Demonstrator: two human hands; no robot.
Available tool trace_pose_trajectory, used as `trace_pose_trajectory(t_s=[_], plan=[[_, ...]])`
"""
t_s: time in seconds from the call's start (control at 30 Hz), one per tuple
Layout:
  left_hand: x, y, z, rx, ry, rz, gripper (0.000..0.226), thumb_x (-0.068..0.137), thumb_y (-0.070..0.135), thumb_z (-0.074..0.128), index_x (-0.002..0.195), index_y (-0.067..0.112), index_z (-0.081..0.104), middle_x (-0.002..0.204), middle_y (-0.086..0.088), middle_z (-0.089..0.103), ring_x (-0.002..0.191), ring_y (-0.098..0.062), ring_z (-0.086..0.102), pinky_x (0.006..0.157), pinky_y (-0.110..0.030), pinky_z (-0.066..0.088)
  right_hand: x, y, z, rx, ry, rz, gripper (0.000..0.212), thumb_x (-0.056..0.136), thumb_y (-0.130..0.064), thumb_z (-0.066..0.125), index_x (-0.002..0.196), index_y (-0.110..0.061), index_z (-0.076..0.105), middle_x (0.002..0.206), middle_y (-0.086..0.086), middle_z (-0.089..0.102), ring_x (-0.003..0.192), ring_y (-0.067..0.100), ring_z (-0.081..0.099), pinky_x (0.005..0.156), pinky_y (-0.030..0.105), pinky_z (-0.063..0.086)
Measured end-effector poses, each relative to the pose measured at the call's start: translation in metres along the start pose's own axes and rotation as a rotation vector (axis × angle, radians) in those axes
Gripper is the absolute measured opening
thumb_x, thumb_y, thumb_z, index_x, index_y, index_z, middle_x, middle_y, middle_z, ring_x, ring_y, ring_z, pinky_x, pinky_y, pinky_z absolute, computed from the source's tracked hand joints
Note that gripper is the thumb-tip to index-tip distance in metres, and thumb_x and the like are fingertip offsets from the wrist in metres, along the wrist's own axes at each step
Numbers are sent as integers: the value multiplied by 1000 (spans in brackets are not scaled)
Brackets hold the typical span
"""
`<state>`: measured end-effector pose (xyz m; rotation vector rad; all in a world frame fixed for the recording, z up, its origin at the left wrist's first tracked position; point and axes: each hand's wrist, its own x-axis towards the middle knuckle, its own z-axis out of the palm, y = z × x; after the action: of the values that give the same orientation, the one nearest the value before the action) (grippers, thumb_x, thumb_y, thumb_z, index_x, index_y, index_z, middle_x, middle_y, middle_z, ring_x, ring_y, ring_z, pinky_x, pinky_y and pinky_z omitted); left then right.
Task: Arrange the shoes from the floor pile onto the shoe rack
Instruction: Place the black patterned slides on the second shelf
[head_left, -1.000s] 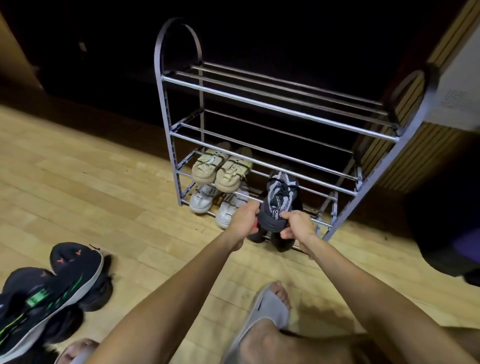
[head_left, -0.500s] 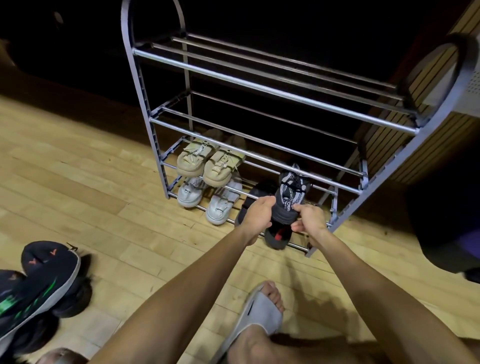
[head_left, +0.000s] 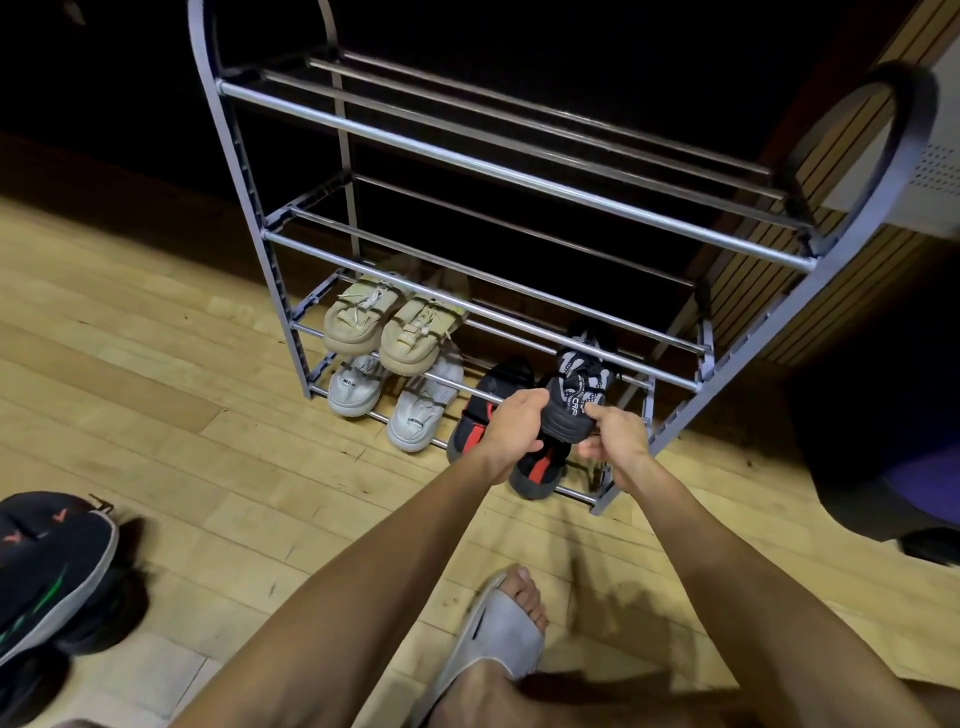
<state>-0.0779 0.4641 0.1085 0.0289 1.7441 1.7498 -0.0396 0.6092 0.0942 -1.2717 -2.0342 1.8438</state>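
Wooden floor (head_left: 156, 364) carries a metal shoe rack (head_left: 519, 182). Both hands, left hand (head_left: 511, 431) and right hand (head_left: 615, 431), grip one black patterned shoe (head_left: 576, 395) at the rack's third shelf, above black-red shoes (head_left: 470, 415).

I read this as a home entryway: pale wood plank floor (head_left: 156, 364), metal shoe rack (head_left: 519, 182) against a slatted wall (head_left: 753, 291), worn shoes (head_left: 395, 332) on it

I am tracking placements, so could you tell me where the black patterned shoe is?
Both hands hold the black patterned shoe at the shoe rack's lower right, above the black-and-red shoes.
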Motion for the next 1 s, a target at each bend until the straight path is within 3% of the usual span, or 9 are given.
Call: trace_pose_trajectory(t_s=[0.2,0.37,0.47,0.6,0.7,0.83,0.93,1.0], plan=[[0,0,-2,15,4,-8,41,101,39,39,134,17,52,133,-2,53,109,-16,50,89,-33,49,1,-1,4,-60,5,25,28,95,-27,63,108,-3,69,70,8,67,48,19,59,56,30,58],[-3,0,1,-75,-38,-7,39,102,35,40,135,17,50,130,4,52,117,-15,50,94,-30,48,0,-1,1,-40,21,21,22,99,-22,57,115,-5,59,81,6,64,53,20,58,59,33,58],[-5,3,2,-208,-98,-41,40,103,37,38,131,14,54,132,4,58,126,-14,51,90,-28,48,-8,0,3,30,51,30,18,100,-16,53,116,-7,54,84,10,63,62,22,61,73,41,62],[-14,12,-7,-232,-69,-67,50,104,38,36,146,12,37,152,-6,38,142,-25,33,103,-37,40,-21,-1,11,100,58,28,30,100,-13,50,129,-6,50,83,6,57,78,24,63,79,40,61],[-21,12,-17,-201,-66,-66,58,104,41,36,153,12,26,158,-10,29,144,-29,30,106,-40,39,-29,-2,18,47,86,7,35,98,-14,49,133,-8,48,91,9,60,84,24,60,69,33,59],[-34,11,-40,-146,-16,-18,55,102,41,39,148,11,36,150,-7,42,137,-25,41,105,-38,42,-39,-5,26,-207,143,-206,32,93,-20,45,123,-24,56,105,12,65,80,28,61,69,40,54],[-46,16,-69,-103,76,39,48,98,33,47,138,6,50,137,-16,56,124,-28,54,102,-42,46,-57,-13,33,-217,9,-287,23,98,-18,43,103,-21,65,91,5,65,75,19,55,68,36,44],[-58,20,-93,-104,164,110,38,98,24,48,126,1,59,120,-19,65,103,-24,62,85,-34,50,-68,-15,40,-235,-90,-327,24,100,-17,45,92,-21,68,83,3,63,73,17,53,67,34,42]])
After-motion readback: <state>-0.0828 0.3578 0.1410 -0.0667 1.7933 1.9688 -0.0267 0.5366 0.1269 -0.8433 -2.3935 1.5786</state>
